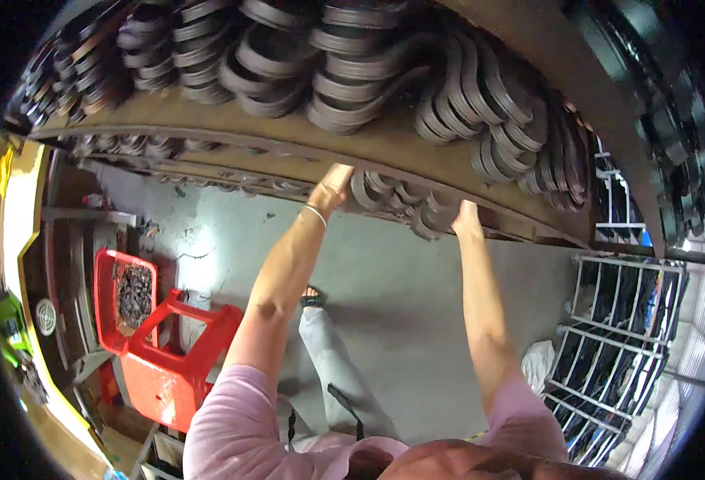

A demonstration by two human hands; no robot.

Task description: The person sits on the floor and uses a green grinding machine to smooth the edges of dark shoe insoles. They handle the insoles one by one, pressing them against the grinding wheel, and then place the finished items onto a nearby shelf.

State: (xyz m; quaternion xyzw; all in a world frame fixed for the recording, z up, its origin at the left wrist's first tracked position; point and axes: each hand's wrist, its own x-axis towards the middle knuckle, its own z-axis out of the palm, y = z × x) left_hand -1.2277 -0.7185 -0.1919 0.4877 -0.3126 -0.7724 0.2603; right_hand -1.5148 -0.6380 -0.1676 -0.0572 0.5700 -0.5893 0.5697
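Observation:
Both my arms stretch forward to a lower level of a brown shelf (400, 152). My left hand (335, 184), with a bracelet at the wrist, reaches in under the upper board's edge, and its fingers are hidden. My right hand (467, 216) is farther right at the same level, beside a bundle of coiled dark belt-like strips (434, 218); its fingers are hidden too. More of these grey-brown strips (375, 190) lie between the two hands. Whether either hand grips them does not show.
Coiled strips (344, 88) fill the upper board in rows. At left stand a red stool (164, 384) and a red bin (103, 280) with dark scraps. A metal wire rack (608, 336) with dark items is at right, near a white bag (538, 364). Grey floor (416, 320) lies below.

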